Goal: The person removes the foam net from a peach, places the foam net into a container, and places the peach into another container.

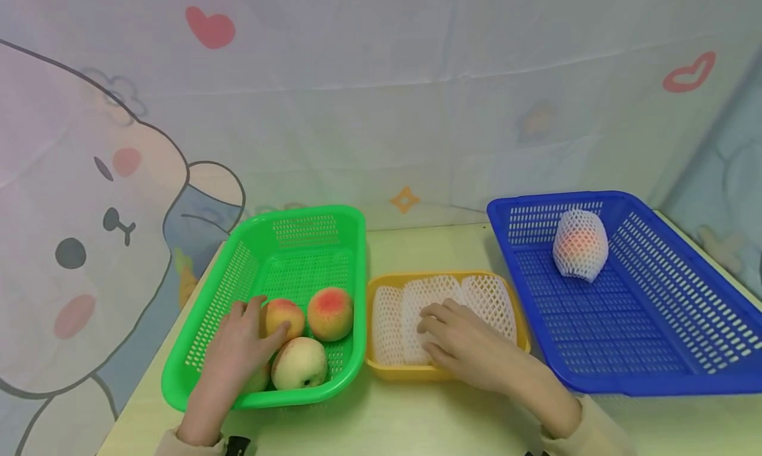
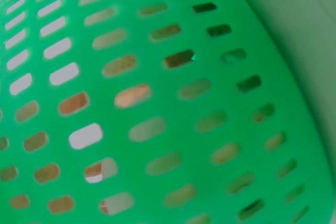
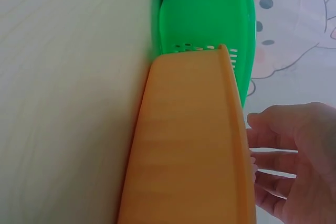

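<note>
My left hand [image 1: 238, 340] reaches into the green basket [image 1: 360, 277], its thumb and fingers around a red-yellow peach [image 1: 288, 316]. Beside that one lie a redder peach [image 1: 330, 314] and a pale peach [image 1: 299, 364]; another is partly hidden under the hand. In the left wrist view the basket's slotted wall [image 2: 157, 156] blocks the hand. Over the yellow basket [image 1: 417, 374], my right hand [image 1: 461, 337] has its fingertips at the white foam fruit nets [image 1: 417, 310]. The right wrist view shows that hand [image 3: 294, 156] at the rim, fingers loosely bent and thumb apart.
A blue basket [image 1: 571, 382] stands at the right, holding one peach in a foam net [image 1: 580, 245]. The yellow basket sits between the green and blue ones on the pale table [image 1: 417, 416]. A printed cloth [image 1: 381, 112] hangs behind.
</note>
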